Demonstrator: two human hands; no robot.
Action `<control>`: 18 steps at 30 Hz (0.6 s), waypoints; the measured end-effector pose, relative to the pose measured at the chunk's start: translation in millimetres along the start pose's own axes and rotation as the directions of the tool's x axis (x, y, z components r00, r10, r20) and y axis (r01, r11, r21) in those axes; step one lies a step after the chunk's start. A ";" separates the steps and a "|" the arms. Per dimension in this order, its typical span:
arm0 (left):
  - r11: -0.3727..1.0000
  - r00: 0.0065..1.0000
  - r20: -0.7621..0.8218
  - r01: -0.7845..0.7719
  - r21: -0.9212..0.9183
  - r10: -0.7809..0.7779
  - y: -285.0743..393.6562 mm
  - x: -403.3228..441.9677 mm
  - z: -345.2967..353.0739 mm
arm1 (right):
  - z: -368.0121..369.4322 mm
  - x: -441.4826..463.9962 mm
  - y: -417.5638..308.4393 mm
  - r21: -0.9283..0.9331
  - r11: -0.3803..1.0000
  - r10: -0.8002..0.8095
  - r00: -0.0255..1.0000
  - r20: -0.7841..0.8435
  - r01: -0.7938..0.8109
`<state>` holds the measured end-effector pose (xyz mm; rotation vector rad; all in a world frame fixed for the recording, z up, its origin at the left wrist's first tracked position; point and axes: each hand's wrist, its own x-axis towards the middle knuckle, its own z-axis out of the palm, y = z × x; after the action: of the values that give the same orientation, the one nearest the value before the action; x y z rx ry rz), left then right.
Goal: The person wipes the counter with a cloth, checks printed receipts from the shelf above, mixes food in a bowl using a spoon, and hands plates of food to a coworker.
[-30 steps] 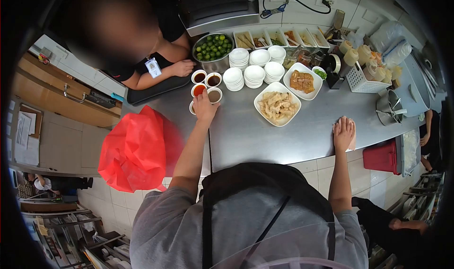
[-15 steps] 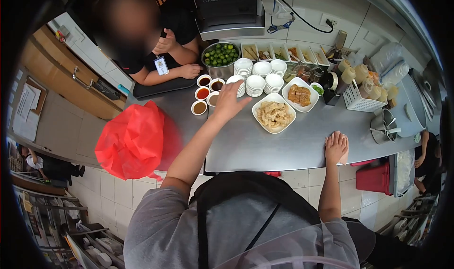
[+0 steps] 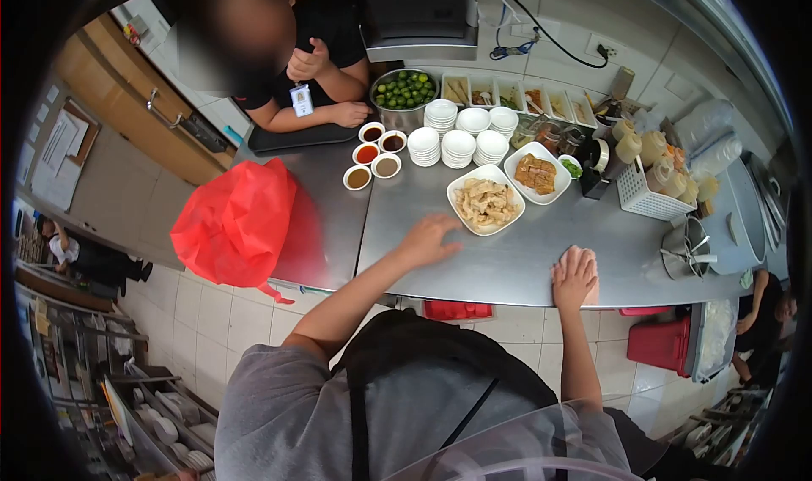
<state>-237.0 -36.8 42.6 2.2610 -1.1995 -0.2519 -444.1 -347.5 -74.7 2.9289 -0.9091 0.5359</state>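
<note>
My left hand [image 3: 429,241] hangs over the steel counter [image 3: 499,269], fingers apart and holding nothing, just below a square white bowl of pale sliced food [image 3: 486,200]. Farther right, my right hand [image 3: 574,280] rests on a folded pinkish cloth [image 3: 590,291] near the counter's front edge. A second white dish [image 3: 536,174] holds browned, cut pieces. Several small sauce cups, one with red sauce [image 3: 366,153], stand grouped at the left. Between the cups and the bowls are stacks of small white dishes [image 3: 458,147].
A red bag [image 3: 237,223] sits at the left. A person [image 3: 313,83] leans on a black tray [image 3: 300,138]. Behind are a pot of green limes [image 3: 404,90], ingredient trays [image 3: 533,100], a white basket of bottles [image 3: 647,195] and a metal container [image 3: 687,248].
My left hand has left the sauce cups and moved right and toward the front edge. My right hand and the cloth have shifted left. The other person has raised a hand.
</note>
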 end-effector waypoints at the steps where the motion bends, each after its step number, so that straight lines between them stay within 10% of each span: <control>1: 1.000 0.999 0.033 0.000 -0.029 0.001 4.2 -10.1 5.6 | -3.5 -5.9 -13.9 0.038 0.998 -0.060 0.998 0.021 0.059; 10: 0.969 0.911 0.411 0.077 -0.234 0.026 33.8 -88.3 37.1 | -22.0 -31.4 -158.5 0.312 0.792 -0.573 0.815 0.083 0.525; 18: 0.897 0.860 0.404 0.406 -0.175 -0.310 -26.5 -186.0 86.8 | -2.6 -4.9 -251.3 0.411 0.638 -0.711 0.703 -0.010 0.651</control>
<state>-362.2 91.3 -61.0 2.2490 -0.8340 -0.9591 -309.4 -136.2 -55.4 3.3411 0.4270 0.4640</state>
